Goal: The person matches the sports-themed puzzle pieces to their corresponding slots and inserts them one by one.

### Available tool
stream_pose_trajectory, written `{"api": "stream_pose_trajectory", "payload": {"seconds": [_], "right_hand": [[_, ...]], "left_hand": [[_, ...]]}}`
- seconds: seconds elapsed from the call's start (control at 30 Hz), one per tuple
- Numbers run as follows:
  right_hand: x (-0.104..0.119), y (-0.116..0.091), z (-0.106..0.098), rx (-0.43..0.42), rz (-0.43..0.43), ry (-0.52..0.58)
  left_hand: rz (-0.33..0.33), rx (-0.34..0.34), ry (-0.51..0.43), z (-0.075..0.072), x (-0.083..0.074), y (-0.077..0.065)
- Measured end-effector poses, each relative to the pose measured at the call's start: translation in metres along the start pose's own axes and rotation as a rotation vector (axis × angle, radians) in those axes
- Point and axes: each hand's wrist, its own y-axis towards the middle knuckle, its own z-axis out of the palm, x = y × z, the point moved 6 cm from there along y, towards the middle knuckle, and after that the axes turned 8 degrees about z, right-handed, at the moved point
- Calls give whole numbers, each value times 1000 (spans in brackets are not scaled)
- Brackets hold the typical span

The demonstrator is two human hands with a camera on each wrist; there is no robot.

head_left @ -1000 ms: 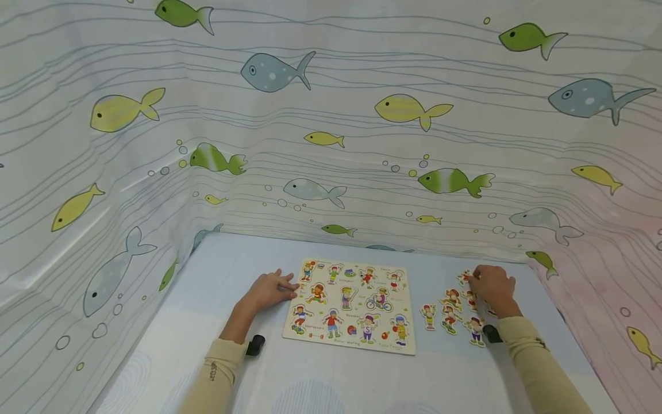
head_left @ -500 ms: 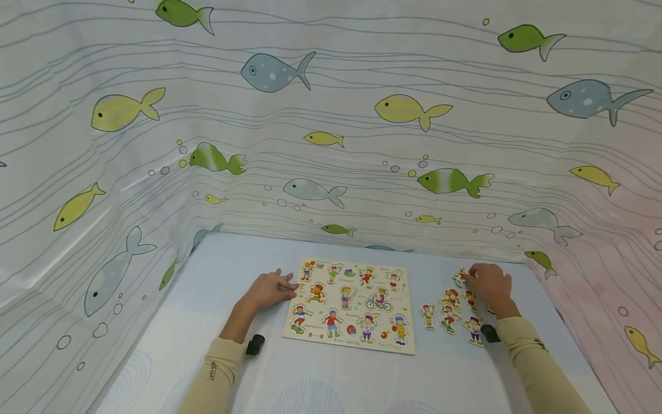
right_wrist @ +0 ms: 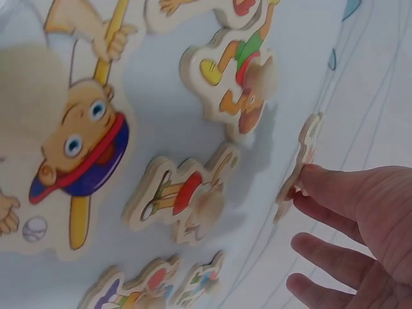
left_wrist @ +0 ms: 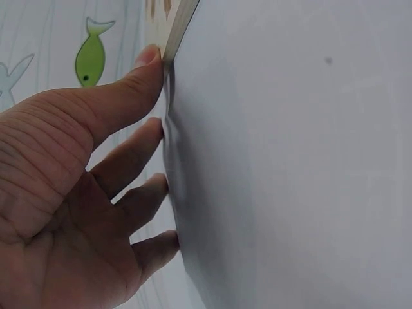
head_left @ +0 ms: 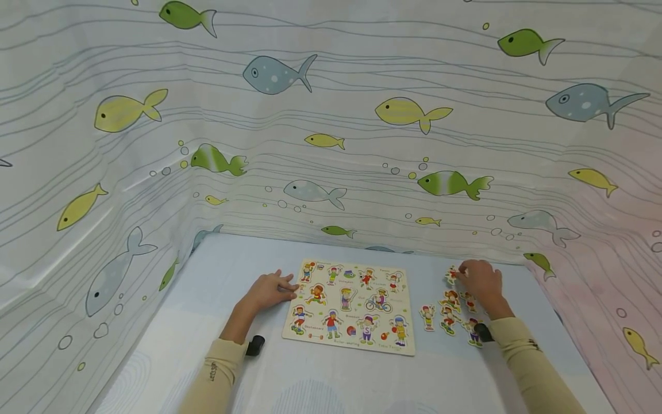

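A wooden picture puzzle board [head_left: 333, 298], printed with sporting figures, lies flat on the table. By its left edge rests my left hand [head_left: 269, 290], fingers spread; in the left wrist view the thumb [left_wrist: 132, 87] touches the board's side and the other fingertips meet the tabletop. My right hand [head_left: 483, 283] pinches a small wooden puzzle piece [head_left: 451, 276] between thumb and forefinger. The right wrist view shows that puzzle piece [right_wrist: 301, 161] nearly edge-on, raised off the table, its picture mostly hidden. Its other fingers are loosely bent beneath.
Several loose puzzle pieces lie right of the board, including a baseball batter [right_wrist: 96, 167], a runner in green [right_wrist: 241, 74] and a figure in red [right_wrist: 187, 193]. Round knobs stand up from some. A fish-patterned sheet [head_left: 357, 161] walls the back and sides.
My right hand has moved left toward the board, carrying the pinched puzzle piece away from the other pieces. The left hand and the board have stayed put.
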Motion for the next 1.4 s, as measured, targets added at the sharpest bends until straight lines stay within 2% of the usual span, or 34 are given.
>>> {"api": "stream_pose_trajectory", "payload": {"seconds": [0.33, 0.97, 1.4], "right_hand": [[22, -5, 2, -58, -100, 20], [63, -10, 3, -15, -134, -3], [101, -17, 4, -76, -269, -18]], "left_hand": [[17, -2, 37, -3, -4, -1], [13, -2, 23, -2, -2, -1], [9, -4, 13, 0, -3, -2]]}}
